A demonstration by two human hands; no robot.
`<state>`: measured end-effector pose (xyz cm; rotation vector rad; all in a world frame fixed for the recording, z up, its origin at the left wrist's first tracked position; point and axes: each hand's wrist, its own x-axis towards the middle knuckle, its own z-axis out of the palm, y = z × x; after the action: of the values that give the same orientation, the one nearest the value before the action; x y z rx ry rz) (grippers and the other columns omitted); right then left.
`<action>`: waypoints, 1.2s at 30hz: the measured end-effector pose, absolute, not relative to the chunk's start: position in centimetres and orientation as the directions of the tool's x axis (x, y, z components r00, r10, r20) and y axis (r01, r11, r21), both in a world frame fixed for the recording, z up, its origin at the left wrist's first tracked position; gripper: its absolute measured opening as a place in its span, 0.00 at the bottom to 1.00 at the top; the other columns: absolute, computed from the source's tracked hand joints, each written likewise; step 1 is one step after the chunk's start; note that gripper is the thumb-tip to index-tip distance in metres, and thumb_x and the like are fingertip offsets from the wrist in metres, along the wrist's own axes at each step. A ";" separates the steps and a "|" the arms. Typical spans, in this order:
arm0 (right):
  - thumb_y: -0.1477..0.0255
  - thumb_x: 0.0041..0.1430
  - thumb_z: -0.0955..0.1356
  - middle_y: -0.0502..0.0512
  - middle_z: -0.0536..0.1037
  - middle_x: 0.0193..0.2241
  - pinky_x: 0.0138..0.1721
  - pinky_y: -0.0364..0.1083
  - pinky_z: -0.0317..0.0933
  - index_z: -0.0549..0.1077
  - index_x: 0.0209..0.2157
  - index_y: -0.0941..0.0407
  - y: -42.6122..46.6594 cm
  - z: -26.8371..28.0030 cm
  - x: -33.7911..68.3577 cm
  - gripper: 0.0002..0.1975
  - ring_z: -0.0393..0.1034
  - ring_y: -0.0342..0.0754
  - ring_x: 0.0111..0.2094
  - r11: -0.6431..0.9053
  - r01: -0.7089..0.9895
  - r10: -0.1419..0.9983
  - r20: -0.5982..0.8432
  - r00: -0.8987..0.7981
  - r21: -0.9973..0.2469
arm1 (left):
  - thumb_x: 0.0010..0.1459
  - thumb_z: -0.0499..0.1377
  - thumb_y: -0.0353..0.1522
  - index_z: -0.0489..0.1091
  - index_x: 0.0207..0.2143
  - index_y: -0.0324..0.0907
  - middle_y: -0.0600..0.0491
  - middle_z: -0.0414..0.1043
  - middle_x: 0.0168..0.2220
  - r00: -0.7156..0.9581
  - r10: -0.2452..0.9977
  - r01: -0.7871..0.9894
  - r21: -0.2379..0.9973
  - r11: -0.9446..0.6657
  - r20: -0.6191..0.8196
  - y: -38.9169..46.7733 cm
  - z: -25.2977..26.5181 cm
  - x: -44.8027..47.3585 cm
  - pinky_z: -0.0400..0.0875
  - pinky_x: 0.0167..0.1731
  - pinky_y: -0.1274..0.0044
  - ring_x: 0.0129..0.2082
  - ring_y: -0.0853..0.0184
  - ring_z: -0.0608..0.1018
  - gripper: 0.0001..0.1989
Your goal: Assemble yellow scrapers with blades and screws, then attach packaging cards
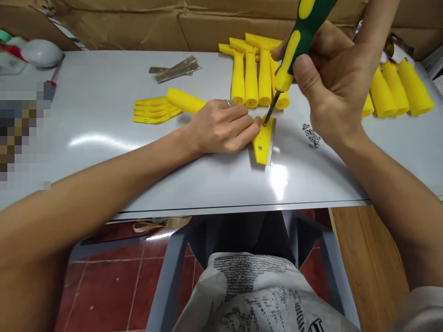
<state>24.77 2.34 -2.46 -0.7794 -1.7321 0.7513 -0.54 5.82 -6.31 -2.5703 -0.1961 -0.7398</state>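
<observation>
My left hand (223, 127) is closed around a yellow scraper (263, 145) and presses it to the white table. The scraper's round handle sticks out to the left of the hand, and a thin metal blade (272, 143) runs along the right edge of its head. A screw shows in the lower part of the head. In my right hand (332, 78) is a green and yellow screwdriver (294, 55), tilted, with its tip on the upper part of the scraper head. Small screws (311, 136) lie in a loose pile to the right.
Behind my hands lie several yellow scraper bodies (251, 74), with yellow handles (401, 90) at far right. Flat yellow pieces (155, 109) are stacked at left, below wrapped blades (176, 69). Cardboard (138, 25) lines the table's back. A white rounded object (42, 53) stands at far left.
</observation>
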 end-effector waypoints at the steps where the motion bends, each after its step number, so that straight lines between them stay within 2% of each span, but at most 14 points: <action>1: 0.25 0.60 0.66 0.50 0.76 0.66 0.57 0.55 0.85 0.36 0.83 0.32 2.8 -2.7 24.8 0.61 0.73 0.60 0.73 0.620 0.166 0.780 0.582 -0.230 -0.767 | 0.81 0.50 0.33 0.75 0.43 0.43 0.53 0.72 0.28 0.848 -0.009 0.254 -0.421 -0.871 0.530 5.8 -6.2 -0.5 0.61 0.25 0.72 0.28 0.66 0.77 0.15; 4: 0.22 0.60 0.60 0.51 0.72 0.68 0.63 0.58 0.81 0.30 0.81 0.36 4.4 -3.5 25.1 0.62 0.74 0.58 0.70 0.737 0.171 0.676 0.717 -0.172 -0.654 | 0.80 0.50 0.32 0.75 0.42 0.43 0.53 0.71 0.27 0.852 -0.066 0.248 -0.513 -0.822 0.519 5.6 -5.4 -0.4 0.58 0.23 0.73 0.26 0.68 0.76 0.15; 7: 0.26 0.65 0.58 0.49 0.71 0.67 0.66 0.59 0.78 0.36 0.79 0.36 5.8 -4.2 24.9 0.53 0.79 0.53 0.61 0.822 0.155 0.565 0.818 -0.105 -0.548 | 0.79 0.52 0.29 0.73 0.38 0.42 0.54 0.72 0.27 0.863 -0.135 0.205 -0.580 -0.789 0.487 5.4 -4.7 -0.3 0.55 0.23 0.73 0.25 0.69 0.75 0.14; 13: 0.45 0.79 0.62 0.39 0.80 0.57 0.51 0.49 0.80 0.51 0.71 0.30 4.7 -3.2 24.0 0.26 0.81 0.42 0.48 0.959 0.052 0.284 0.954 -0.092 -0.280 | 0.80 0.50 0.30 0.72 0.37 0.43 0.54 0.71 0.26 0.879 -0.060 0.237 -0.544 -0.805 0.472 5.1 -4.2 -0.1 0.55 0.23 0.73 0.25 0.68 0.75 0.16; 15: 0.49 0.81 0.63 0.38 0.81 0.56 0.55 0.50 0.80 0.56 0.70 0.30 3.5 -2.2 24.3 0.23 0.82 0.42 0.49 0.947 0.036 0.322 0.937 -0.137 -0.320 | 0.79 0.52 0.29 0.71 0.36 0.42 0.55 0.70 0.24 0.877 -0.118 0.206 -0.587 -0.783 0.465 5.0 -4.1 0.0 0.53 0.22 0.73 0.24 0.69 0.75 0.15; 18: 0.53 0.80 0.67 0.39 0.81 0.59 0.65 0.56 0.77 0.64 0.70 0.35 2.1 -1.1 25.1 0.23 0.82 0.44 0.56 0.819 0.142 0.573 0.775 -0.266 -0.556 | 0.78 0.52 0.27 0.71 0.35 0.42 0.56 0.69 0.24 0.870 -0.139 0.207 -0.606 -0.768 0.474 4.9 -4.0 0.1 0.54 0.22 0.74 0.24 0.69 0.76 0.15; 21: 0.47 0.73 0.72 0.36 0.84 0.55 0.62 0.55 0.78 0.66 0.70 0.30 1.2 0.0 25.6 0.29 0.82 0.44 0.56 0.893 0.021 0.433 0.843 -0.319 -0.450 | 0.79 0.52 0.29 0.72 0.36 0.43 0.56 0.69 0.24 0.868 -0.113 0.220 -0.581 -0.784 0.483 5.1 -4.2 0.0 0.56 0.22 0.74 0.24 0.68 0.77 0.15; 23: 0.46 0.73 0.73 0.36 0.84 0.54 0.65 0.57 0.77 0.67 0.71 0.30 0.1 0.9 25.6 0.30 0.82 0.44 0.56 0.870 -0.009 0.456 0.812 -0.364 -0.493 | 0.79 0.53 0.30 0.73 0.37 0.42 0.55 0.69 0.24 0.865 -0.119 0.220 -0.583 -0.782 0.487 5.3 -4.7 -0.1 0.58 0.22 0.74 0.25 0.67 0.77 0.14; 26: 0.63 0.79 0.70 0.33 0.83 0.56 0.71 0.58 0.74 0.69 0.71 0.31 -1.6 2.2 25.1 0.25 0.80 0.43 0.62 0.702 0.105 0.690 0.637 -0.343 -0.705 | 0.79 0.54 0.31 0.74 0.39 0.43 0.55 0.70 0.25 0.865 -0.086 0.255 -0.581 -0.773 0.494 5.5 -5.3 -0.2 0.61 0.23 0.74 0.25 0.67 0.78 0.13; 29: 0.59 0.75 0.73 0.35 0.84 0.57 0.66 0.52 0.78 0.57 0.77 0.28 -0.7 1.3 24.4 0.37 0.79 0.45 0.64 0.787 0.066 0.597 0.731 -0.331 -0.613 | 0.79 0.55 0.31 0.73 0.37 0.43 0.55 0.70 0.26 0.849 -0.089 0.270 -0.573 -0.774 0.521 5.5 -5.4 -0.3 0.61 0.24 0.74 0.25 0.68 0.76 0.13; 30: 0.51 0.69 0.77 0.37 0.85 0.56 0.60 0.49 0.81 0.47 0.81 0.28 0.4 0.4 24.1 0.50 0.81 0.46 0.60 0.866 0.013 0.485 0.832 -0.270 -0.500 | 0.78 0.55 0.31 0.72 0.36 0.43 0.55 0.70 0.26 0.845 -0.100 0.259 -0.567 -0.782 0.525 5.4 -5.3 -0.4 0.60 0.24 0.74 0.25 0.69 0.75 0.13; 32: 0.40 0.67 0.73 0.43 0.83 0.49 0.40 0.44 0.82 0.23 0.81 0.32 3.0 -1.7 23.4 0.63 0.82 0.46 0.46 0.881 0.093 0.471 0.878 -0.081 -0.464 | 0.79 0.55 0.30 0.70 0.35 0.43 0.56 0.70 0.26 0.847 -0.101 0.236 -0.540 -0.808 0.521 5.4 -5.2 -0.4 0.58 0.24 0.74 0.25 0.70 0.74 0.14; 34: 0.26 0.57 0.69 0.44 0.74 0.39 0.24 0.39 0.70 0.20 0.81 0.36 5.2 -3.4 22.8 0.71 0.70 0.42 0.29 0.871 0.184 0.440 0.890 0.118 -0.455 | 0.80 0.53 0.31 0.70 0.36 0.43 0.55 0.71 0.26 0.859 -0.059 0.240 -0.501 -0.831 0.509 5.4 -5.2 -0.4 0.58 0.24 0.74 0.25 0.69 0.75 0.15; 36: 0.30 0.55 0.74 0.43 0.67 0.36 0.20 0.37 0.57 0.18 0.80 0.34 6.0 -4.0 22.3 0.75 0.59 0.39 0.25 0.876 0.242 0.387 0.907 0.167 -0.418 | 0.81 0.49 0.32 0.72 0.37 0.43 0.55 0.70 0.26 0.869 -0.014 0.261 -0.482 -0.836 0.494 5.4 -5.3 -0.3 0.59 0.24 0.73 0.25 0.68 0.75 0.17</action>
<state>22.27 5.96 -4.01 -0.5393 -1.4201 0.1102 -0.27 5.41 -5.34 -2.4848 -0.1785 -0.6627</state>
